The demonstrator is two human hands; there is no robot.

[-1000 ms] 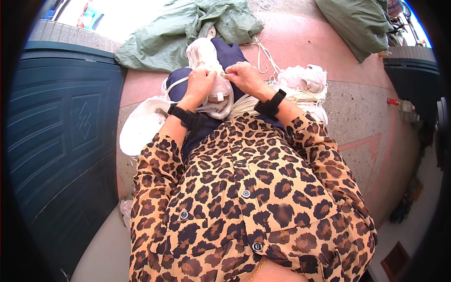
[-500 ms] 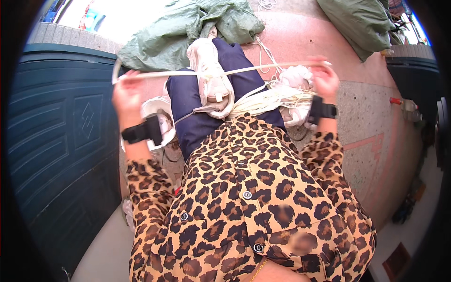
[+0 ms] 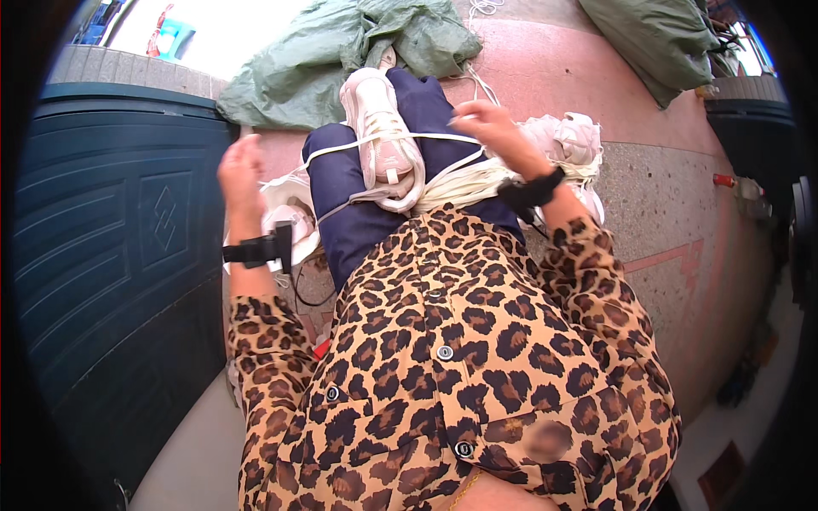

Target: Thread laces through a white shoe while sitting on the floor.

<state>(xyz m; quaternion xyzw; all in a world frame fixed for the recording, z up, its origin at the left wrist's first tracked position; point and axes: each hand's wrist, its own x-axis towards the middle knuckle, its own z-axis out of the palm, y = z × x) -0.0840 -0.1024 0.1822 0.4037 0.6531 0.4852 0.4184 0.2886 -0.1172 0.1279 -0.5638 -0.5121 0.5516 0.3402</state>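
A pale pink and white sneaker (image 3: 394, 153) lies on my lap between my thighs, toe pointing away from me. A cream shoelace (image 3: 345, 146) crosses its eyelets and hangs loosely to both sides. My left hand (image 3: 242, 175) is raised left of my knee, fingers closed, with a pale tip sticking up above them that looks like a lace end. To the right of the sneaker, my right hand (image 3: 496, 134) pinches with fingertips pointing left; a small white lace tip shows at them. A bundle of loose cream laces (image 3: 464, 186) rests across my right thigh.
More pale shoes lie at my left (image 3: 291, 217) and a pink-white pair (image 3: 573, 140) at my right. Green woven sacks (image 3: 294, 81) sit ahead, another sack (image 3: 652, 43) at far right. A dark blue panelled door (image 3: 119, 213) stands on the left.
My right hand has swung inward and left, close to the sneaker. The lace, stretched taut to both sides before, now hangs slack. My left hand has moved only slightly.
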